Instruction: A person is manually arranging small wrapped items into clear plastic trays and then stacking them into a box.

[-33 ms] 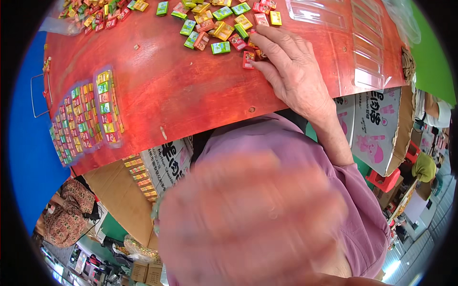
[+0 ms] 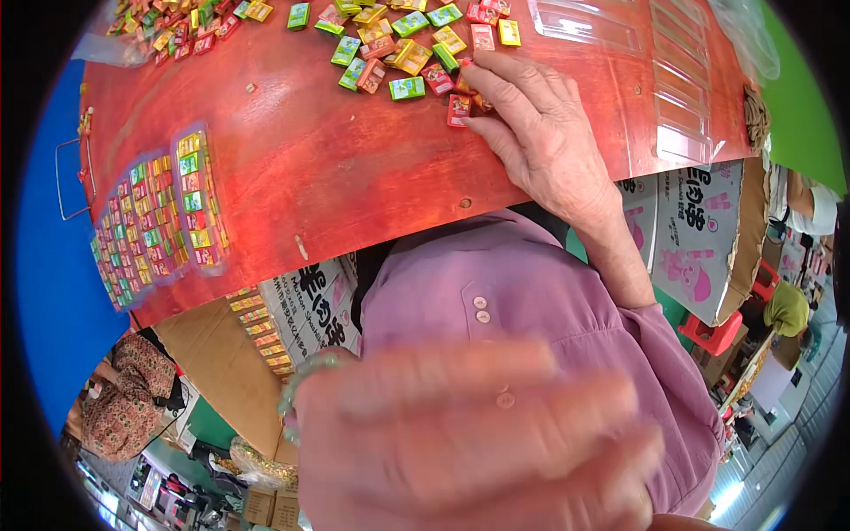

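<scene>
My right hand (image 2: 544, 133) rests on the red table (image 2: 354, 186), its thumb and fingers apart and curved over the near right edge of a loose pile of small candy boxes. Its thumb tip touches or nearly touches a red box (image 2: 459, 111). Partly beneath the fingers lie a few red and orange boxes. Close in front of me hangs my left hand (image 2: 469, 434), large and smeared by motion, a pale green bead bracelet (image 2: 297, 398) at its wrist. Whether its fingers hold anything cannot be made out. Green boxes (image 2: 407, 88) and yellow boxes (image 2: 413, 57) lie left of my right hand.
Clear plastic trays (image 2: 682, 88) lie at the right. At the left are trays filled with boxes (image 2: 202, 199), and a bigger heap (image 2: 181, 26) is at the far left. Cardboard cartons (image 2: 699, 234) stand below the table edge. Another person in a patterned garment (image 2: 128, 398) is at lower left.
My left hand has moved downward, uncovering shirt buttons and more of the bracelet. My right hand stays almost still over the boxes.
</scene>
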Motion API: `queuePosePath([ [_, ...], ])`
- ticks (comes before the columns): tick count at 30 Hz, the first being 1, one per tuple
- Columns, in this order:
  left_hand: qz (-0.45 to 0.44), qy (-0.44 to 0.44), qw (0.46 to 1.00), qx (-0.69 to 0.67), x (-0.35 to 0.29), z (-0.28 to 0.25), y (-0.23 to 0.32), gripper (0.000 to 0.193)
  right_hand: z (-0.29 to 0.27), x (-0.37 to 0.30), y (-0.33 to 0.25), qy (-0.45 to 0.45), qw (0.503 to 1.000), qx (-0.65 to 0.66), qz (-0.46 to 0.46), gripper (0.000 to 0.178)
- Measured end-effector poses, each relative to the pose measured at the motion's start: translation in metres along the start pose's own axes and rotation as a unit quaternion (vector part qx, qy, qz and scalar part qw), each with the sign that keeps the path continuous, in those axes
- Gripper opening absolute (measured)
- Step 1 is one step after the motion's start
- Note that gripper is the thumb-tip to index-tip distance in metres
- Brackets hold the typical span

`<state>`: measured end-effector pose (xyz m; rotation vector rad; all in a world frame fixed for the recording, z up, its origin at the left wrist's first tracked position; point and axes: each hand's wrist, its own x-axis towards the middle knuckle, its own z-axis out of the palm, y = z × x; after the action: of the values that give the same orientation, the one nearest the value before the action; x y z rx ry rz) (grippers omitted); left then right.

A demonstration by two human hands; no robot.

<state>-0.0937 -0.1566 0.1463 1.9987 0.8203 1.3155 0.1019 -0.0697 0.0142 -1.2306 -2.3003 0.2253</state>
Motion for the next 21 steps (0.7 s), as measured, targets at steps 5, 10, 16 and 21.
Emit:
queuePosePath([
  [5, -0.134, 0.183, 0.97, -0.09, 0.018, 0.029, 0.022, 0.018, 0.002, -0.017, 0.002, 0.011, 1.0, 0.009, -0.021, 0.036],
  [10, -0.098, 0.111, 0.985, -0.085, 0.018, 0.03, 0.01, 0.014, 0.003, -0.014, 0.004, 0.013, 1.0, 0.007, -0.02, 0.033],
  [16, -0.054, 0.028, 0.997, -0.04, 0.007, 0.031, -0.006, 0.019, -0.003, -0.013, -0.003, 0.016, 0.999, 0.047, -0.022, 0.03],
  [21, -0.038, -0.079, 0.959, 0.27, -0.016, 0.015, -0.098, 0.04, -0.009, -0.012, 0.0, -0.001, 0.994, 0.095, 0.053, 0.035],
])
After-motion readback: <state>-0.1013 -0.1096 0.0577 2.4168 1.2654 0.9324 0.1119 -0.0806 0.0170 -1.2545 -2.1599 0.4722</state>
